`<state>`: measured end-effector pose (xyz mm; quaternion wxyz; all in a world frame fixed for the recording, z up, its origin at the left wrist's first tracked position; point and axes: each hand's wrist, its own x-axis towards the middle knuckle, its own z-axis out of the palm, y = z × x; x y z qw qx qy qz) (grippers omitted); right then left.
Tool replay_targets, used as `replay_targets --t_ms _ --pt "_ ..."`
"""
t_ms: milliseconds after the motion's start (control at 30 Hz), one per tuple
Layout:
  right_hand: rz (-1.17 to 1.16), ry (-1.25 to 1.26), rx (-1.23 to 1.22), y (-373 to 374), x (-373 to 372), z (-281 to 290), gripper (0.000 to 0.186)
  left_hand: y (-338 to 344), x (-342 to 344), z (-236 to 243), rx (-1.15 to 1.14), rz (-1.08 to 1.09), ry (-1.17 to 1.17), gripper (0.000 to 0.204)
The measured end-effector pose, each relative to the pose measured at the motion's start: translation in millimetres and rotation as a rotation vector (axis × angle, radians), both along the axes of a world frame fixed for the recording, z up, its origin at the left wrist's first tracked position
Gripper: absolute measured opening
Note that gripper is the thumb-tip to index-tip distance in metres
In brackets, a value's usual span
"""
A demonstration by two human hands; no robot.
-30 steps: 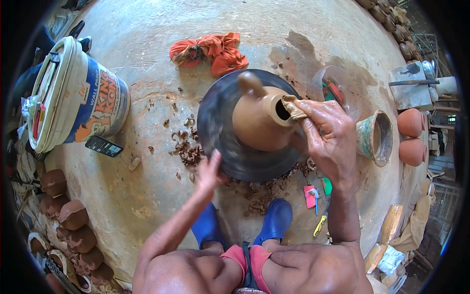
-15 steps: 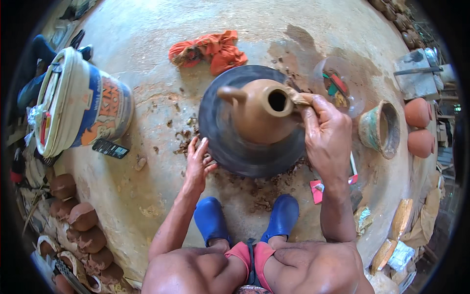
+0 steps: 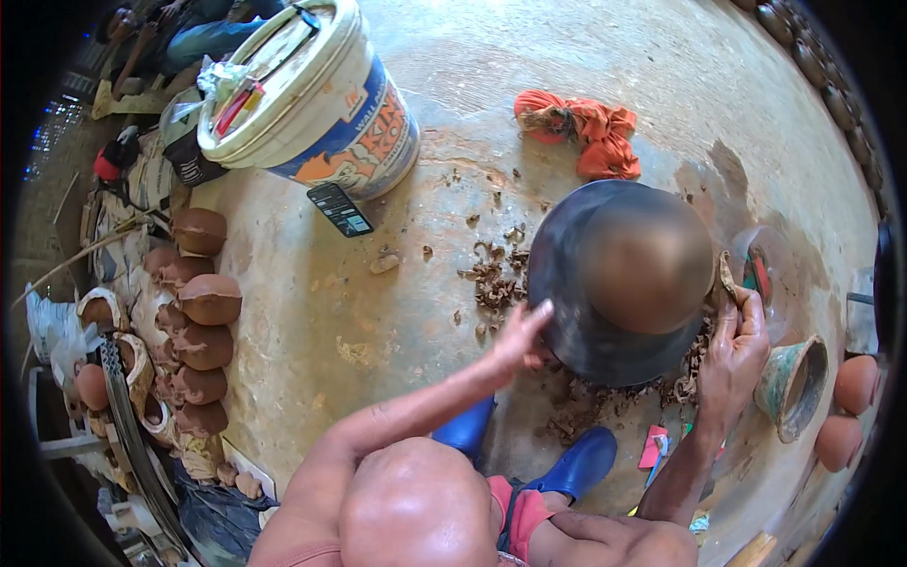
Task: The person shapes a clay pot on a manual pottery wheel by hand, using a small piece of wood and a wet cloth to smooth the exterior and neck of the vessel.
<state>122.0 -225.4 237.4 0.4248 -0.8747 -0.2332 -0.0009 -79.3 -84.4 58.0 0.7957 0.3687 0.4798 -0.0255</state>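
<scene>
A brown clay pot (image 3: pixel 647 269) sits on a dark round potter's wheel (image 3: pixel 567 326); the pot is blurred, so its neck and spout cannot be made out. My left hand (image 3: pixel 518 342) is at the wheel's near-left edge, fingers apart and holding nothing; the fingertips seem to touch the rim. On the other side, my right hand (image 3: pixel 735 354) pinches a clay-coloured strip (image 3: pixel 726 276) that looks like wet cloth. It stands up from my fingers at the wheel's right edge, apart from the pot as far as I can see.
Clay shavings (image 3: pixel 491 283) litter the floor around the wheel. An orange cloth (image 3: pixel 605 142) lies beyond it. To the right are a clear tub (image 3: pixel 779 293) and a green-stained pot (image 3: pixel 794 387). A large bucket (image 3: pixel 378 142), a phone (image 3: pixel 340 210) and stacked clay pots (image 3: pixel 210 298) are leftward.
The view has swung left, so the wheel now appears farther right. My right hand has drawn the strip back from the pot's mouth. My left hand has come closer to the wheel's edge.
</scene>
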Motion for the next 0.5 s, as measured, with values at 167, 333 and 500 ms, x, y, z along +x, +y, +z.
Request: replay_targets --t_ms 167,333,500 --pt "0.009 -0.002 -0.039 5 -2 6 0.015 19 19 -32 0.353 -0.117 0.238 0.075" --pt "0.025 0.0 0.019 2 7 -4 0.016 -69 -25 -24 -0.221 -0.439 -0.068 0.069" --pt "0.009 0.03 0.023 2 14 6 0.017 20 -36 23 0.761 0.114 0.094 0.057"
